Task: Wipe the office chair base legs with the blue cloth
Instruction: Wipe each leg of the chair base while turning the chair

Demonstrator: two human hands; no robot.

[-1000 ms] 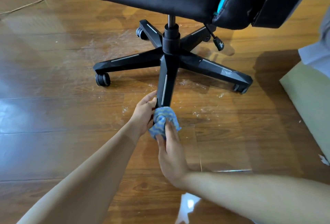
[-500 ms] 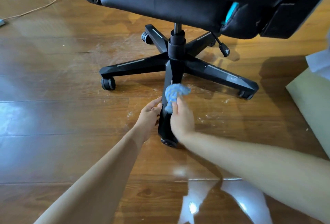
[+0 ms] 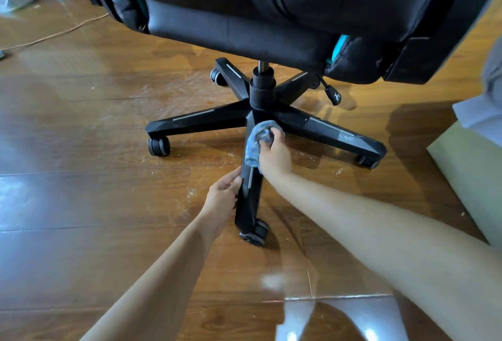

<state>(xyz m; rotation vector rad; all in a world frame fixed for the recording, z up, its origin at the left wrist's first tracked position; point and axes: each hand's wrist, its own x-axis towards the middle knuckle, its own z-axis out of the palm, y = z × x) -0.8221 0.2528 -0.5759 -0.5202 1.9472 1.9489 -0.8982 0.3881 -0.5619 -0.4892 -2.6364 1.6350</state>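
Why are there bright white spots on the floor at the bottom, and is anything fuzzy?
In the head view, the white spots are light glaring off the shiny wooden floor. The right forearm nearest the camera looks a little soft, while the right hand gripping the blue cloth and the chair leg look fairly sharp. The chair throws a dark shadow on the floor at the right.

The right forearm [image 3: 380, 232] is bare from the near right edge to the right hand [image 3: 274, 157]; the left forearm [image 3: 163, 272] looks uniformly smooth up to the left hand [image 3: 222, 196], whether sleeved is unclear
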